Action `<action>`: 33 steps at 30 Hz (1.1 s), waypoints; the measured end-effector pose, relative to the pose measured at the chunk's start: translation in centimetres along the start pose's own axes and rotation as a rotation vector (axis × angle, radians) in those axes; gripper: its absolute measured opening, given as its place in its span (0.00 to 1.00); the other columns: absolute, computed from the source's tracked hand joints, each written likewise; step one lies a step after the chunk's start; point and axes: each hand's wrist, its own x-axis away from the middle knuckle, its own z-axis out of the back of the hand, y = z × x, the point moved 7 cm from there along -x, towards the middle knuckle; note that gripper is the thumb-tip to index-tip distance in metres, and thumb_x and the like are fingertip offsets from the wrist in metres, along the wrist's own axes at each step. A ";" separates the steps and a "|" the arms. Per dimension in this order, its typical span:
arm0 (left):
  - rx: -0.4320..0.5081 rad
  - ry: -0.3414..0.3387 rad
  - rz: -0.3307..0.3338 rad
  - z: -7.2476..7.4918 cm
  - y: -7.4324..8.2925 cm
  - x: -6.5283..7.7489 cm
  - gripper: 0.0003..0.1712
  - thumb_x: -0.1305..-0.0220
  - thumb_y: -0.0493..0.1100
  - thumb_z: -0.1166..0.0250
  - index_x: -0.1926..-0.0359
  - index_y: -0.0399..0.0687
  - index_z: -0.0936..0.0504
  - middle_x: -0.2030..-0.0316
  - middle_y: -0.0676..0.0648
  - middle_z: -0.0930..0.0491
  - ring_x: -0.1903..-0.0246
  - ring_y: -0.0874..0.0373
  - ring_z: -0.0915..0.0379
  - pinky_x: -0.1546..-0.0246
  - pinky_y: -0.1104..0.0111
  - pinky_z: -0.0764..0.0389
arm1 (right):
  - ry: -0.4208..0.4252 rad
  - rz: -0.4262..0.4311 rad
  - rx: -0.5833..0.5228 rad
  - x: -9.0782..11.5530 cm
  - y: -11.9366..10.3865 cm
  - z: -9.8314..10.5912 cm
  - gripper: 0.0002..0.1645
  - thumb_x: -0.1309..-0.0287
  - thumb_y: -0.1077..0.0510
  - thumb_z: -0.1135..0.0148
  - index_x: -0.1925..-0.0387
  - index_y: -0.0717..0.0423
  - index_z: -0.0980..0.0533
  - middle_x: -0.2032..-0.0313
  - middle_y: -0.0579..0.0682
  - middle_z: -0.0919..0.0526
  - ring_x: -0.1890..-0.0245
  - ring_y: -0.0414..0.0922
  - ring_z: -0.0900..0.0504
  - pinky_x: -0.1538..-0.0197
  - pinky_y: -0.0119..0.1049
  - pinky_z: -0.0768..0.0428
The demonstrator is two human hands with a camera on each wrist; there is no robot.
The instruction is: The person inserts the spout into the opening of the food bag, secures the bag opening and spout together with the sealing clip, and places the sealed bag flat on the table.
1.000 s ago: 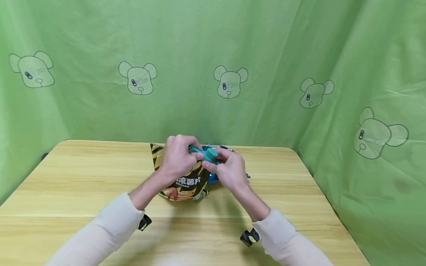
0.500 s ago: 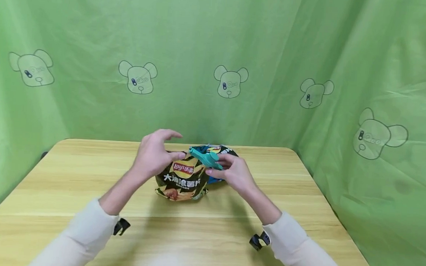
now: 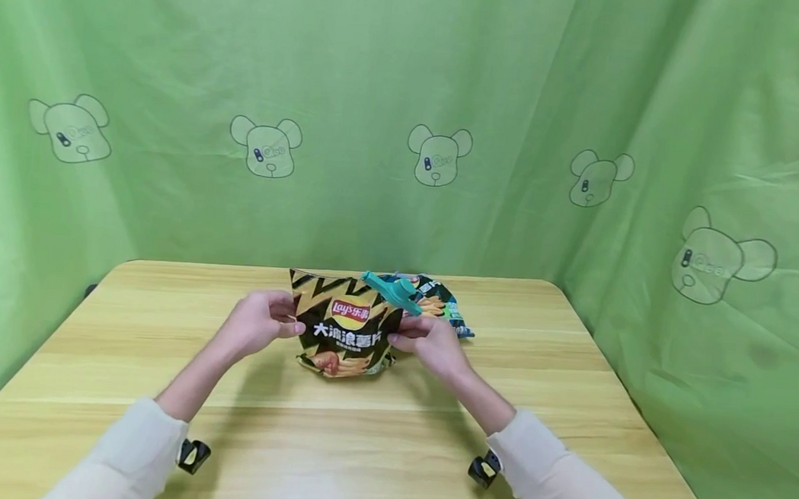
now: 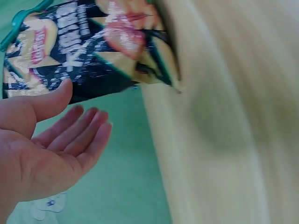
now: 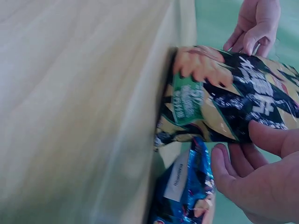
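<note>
A black-and-gold bag of potato chips [image 3: 346, 334] stands upright on the wooden table, its top edge spread out. Across its upper right corner sits a teal bag clip [image 3: 392, 289] with a round cap, tilted down to the right. My left hand [image 3: 257, 323] is at the bag's left side; the thumb overlaps the front, while the loosely bent fingers [image 4: 84, 135] show beyond the edge in the left wrist view. At the right side my right hand [image 3: 435, 347] holds the bag, thumb on its front and fingers partly hidden behind it.
Behind and right of the chip bag lies a blue bag of chips [image 3: 446, 302], partly covered by it in the head view. The wooden table [image 3: 332, 451] ends at the back against a green curtain [image 3: 347, 200], which also hangs at both sides.
The right hand has let go of the teal clip, which stays on the bag, and moved down to the bag's right side. My left hand has left the top and lowered to the left side.
</note>
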 end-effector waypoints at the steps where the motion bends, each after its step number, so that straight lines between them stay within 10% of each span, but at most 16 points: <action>1: 0.004 -0.007 0.001 -0.3 -0.4 0.0 0.29 0.38 0.42 0.27 0.39 0.33 0.22 0.47 0.35 0.16 0.45 0.41 0.19 0.41 0.50 0.21 | 0.012 0.007 0.004 0.0 0.1 -0.1 0.17 0.46 0.62 0.24 0.54 0.61 0.15 0.55 0.57 0.11 0.51 0.51 0.12 0.44 0.43 0.17; 13: -0.009 0.022 0.022 -1.3 -2.4 0.0 0.13 0.36 0.44 0.29 0.55 0.41 0.13 0.62 0.45 0.11 0.61 0.52 0.16 0.53 0.54 0.16 | 0.102 0.126 0.139 -0.1 -0.4 -1.4 0.07 0.43 0.59 0.26 0.62 0.57 0.12 0.62 0.53 0.09 0.61 0.47 0.14 0.51 0.43 0.18; 23: 0.203 -0.026 0.162 -0.3 -3.8 -0.5 0.13 0.32 0.40 0.33 0.55 0.32 0.20 0.63 0.37 0.15 0.62 0.40 0.13 0.50 0.51 0.15 | 0.057 -0.009 0.039 -1.7 -1.2 -3.8 0.09 0.35 0.57 0.33 0.66 0.60 0.15 0.70 0.55 0.13 0.65 0.58 0.14 0.65 0.37 0.18; 33: 0.292 -0.036 0.275 -0.6 -6.3 -1.2 0.14 0.29 0.37 0.38 0.50 0.28 0.24 0.60 0.35 0.17 0.69 0.50 0.13 0.59 0.59 0.12 | 0.037 -0.039 0.017 -3.9 -1.3 -5.9 0.19 0.32 0.59 0.37 0.48 0.70 0.21 0.58 0.62 0.13 0.62 0.60 0.12 0.59 0.44 0.13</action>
